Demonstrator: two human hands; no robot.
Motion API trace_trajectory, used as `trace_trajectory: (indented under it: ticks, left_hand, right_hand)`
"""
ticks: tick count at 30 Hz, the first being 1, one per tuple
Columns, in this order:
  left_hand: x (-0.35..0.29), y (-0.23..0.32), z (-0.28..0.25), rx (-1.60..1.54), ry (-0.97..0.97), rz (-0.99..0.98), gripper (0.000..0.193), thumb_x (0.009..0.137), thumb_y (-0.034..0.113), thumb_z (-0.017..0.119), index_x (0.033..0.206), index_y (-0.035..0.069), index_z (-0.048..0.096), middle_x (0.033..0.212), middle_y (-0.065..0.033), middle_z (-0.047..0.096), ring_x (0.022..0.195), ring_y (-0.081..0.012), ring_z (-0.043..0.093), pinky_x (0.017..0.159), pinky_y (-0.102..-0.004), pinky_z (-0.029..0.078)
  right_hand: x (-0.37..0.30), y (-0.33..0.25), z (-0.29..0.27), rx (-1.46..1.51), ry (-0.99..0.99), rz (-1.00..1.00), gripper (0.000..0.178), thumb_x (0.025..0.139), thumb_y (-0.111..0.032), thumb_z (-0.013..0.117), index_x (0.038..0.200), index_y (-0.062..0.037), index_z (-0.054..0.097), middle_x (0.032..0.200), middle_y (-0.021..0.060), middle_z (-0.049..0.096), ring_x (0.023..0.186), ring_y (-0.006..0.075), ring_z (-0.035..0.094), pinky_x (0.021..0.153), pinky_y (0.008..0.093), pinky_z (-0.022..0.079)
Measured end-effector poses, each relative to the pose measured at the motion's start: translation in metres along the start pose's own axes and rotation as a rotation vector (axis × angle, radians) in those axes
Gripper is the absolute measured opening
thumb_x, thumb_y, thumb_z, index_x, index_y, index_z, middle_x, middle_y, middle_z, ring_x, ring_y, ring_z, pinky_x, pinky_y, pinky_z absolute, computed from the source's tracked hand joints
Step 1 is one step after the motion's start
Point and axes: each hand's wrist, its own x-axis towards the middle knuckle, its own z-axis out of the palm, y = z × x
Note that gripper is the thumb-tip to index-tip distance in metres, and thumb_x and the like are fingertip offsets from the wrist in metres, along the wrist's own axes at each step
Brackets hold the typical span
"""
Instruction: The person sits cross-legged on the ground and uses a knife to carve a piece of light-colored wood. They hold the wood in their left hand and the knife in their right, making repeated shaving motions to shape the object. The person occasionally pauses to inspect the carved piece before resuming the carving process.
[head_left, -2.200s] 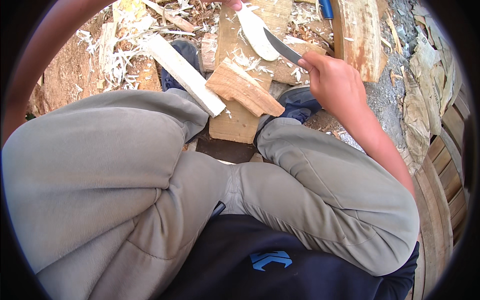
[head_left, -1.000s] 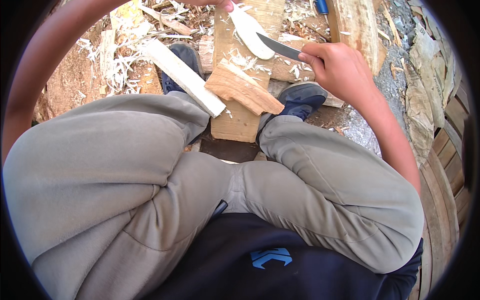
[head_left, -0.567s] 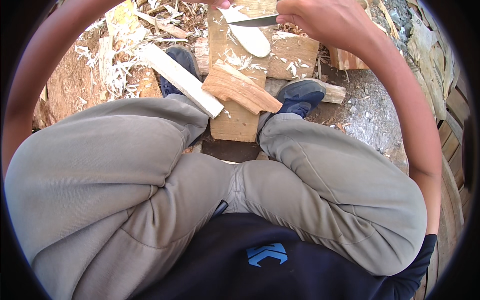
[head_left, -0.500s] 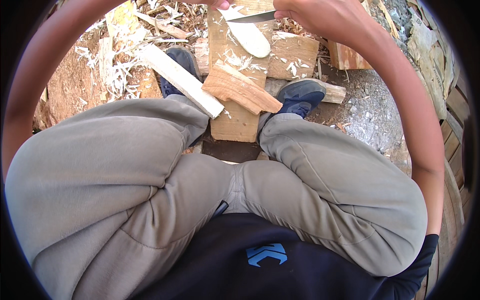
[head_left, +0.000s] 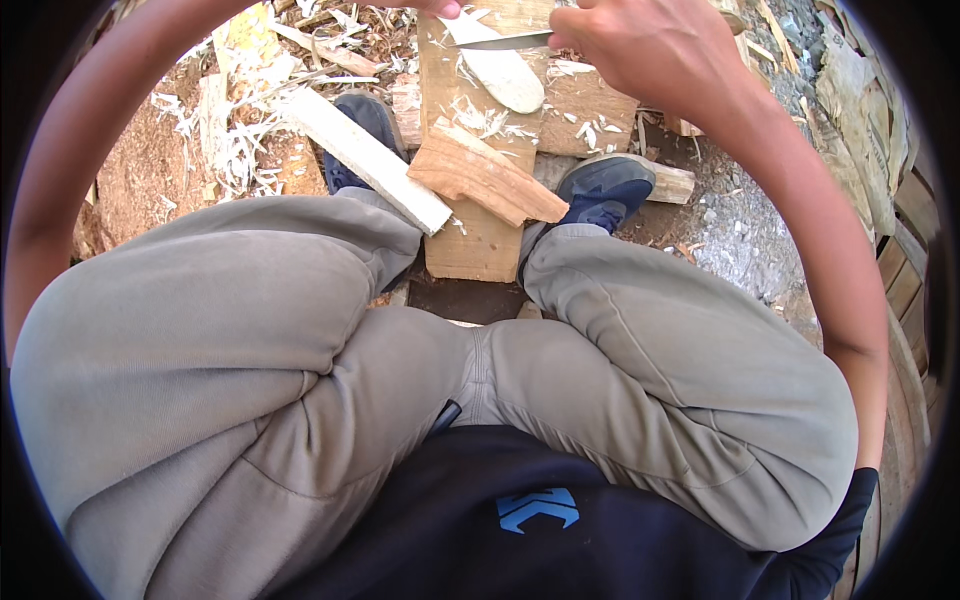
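A pale carved wooden piece with a rounded end (head_left: 505,80) lies slanted on a wooden board (head_left: 475,255) between my feet. At the top edge, my left hand (head_left: 438,7) has its fingers closed at the upper end of this piece; most of the hand is cut off by the frame. My right hand (head_left: 640,45) is closed round a knife (head_left: 505,41), its handle hidden in the fist. The blade points left and lies across the upper part of the pale piece. Thin shavings (head_left: 480,122) are scattered on the board by the rounded end.
A brown wood offcut (head_left: 490,172) rests across the board, and a long pale stick (head_left: 365,160) leans beside it over my left shoe (head_left: 365,125). My right shoe (head_left: 605,190) is beside the board. Heaped shavings (head_left: 245,130) and split wood lie at left, grey rubble (head_left: 745,230) at right.
My right hand has shifted slightly down, and the knife blade now sits a little lower and flatter across the wooden piece. My left hand stays at the upper end.
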Motion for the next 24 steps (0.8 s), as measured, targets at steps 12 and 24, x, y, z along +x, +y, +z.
trace_trajectory:
  ticks: [12, 24]
  left_hand:
    - [-0.001, 0.007, 0.001, -0.016, 0.035, 0.013, 0.025, 0.102, 0.031, 0.061, 0.102, 0.008, 0.069, 0.093, -0.019, 0.071, 0.087, -0.0398, 0.067, 0.079, -0.0477, 0.051]
    - [0.007, 0.013, 0.015, -0.041, 0.101, 0.048, 0.032, 0.103, 0.036, 0.059, 0.116, 0.01, 0.072, 0.1, -0.0185, 0.074, 0.093, -0.0397, 0.069, 0.082, -0.0477, 0.054]
  right_hand:
    - [-0.005, -0.001, 0.018, -0.007, -0.085, -0.066, 0.011, 0.088, -0.018, 0.061, 0.083, -0.0114, 0.069, 0.073, 0.0097, 0.072, 0.068, 0.0268, 0.074, 0.057, 0.0409, 0.056]
    - [-0.008, 0.013, 0.025, -0.052, -0.013, -0.33, 0.012, 0.087, -0.019, 0.062, 0.083, -0.009, 0.067, 0.069, 0.0093, 0.069, 0.065, 0.0262, 0.073, 0.054, 0.0404, 0.056]
